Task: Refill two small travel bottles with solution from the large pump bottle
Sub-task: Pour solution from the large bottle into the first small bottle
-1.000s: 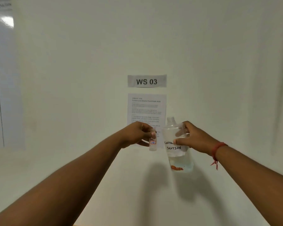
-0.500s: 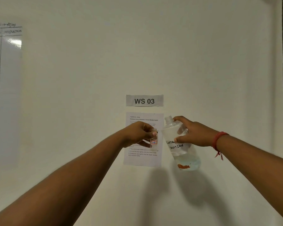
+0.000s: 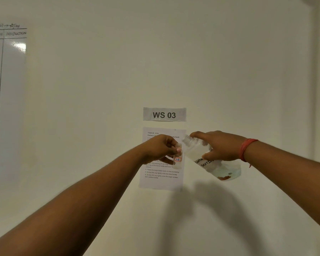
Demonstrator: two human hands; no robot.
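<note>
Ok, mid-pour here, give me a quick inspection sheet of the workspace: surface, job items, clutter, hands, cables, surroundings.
Surface: no countertop in view; both hands work in the air before a pale wall.
Job's things: large bottle uncapped, tilted neck-left toward the small travel bottle, which bears a red-edged label; a little clear liquid pools in the large bottle's low end. No pump or caps seen.
Clutter: nothing seen.
Grips: left hand closed on the small travel bottle; right hand closed on the large bottle; red thread at the right wrist.
Cables: nothing seen.
Surroundings: WS 03 sign, instruction sheet below it, whiteboard at left.
</note>
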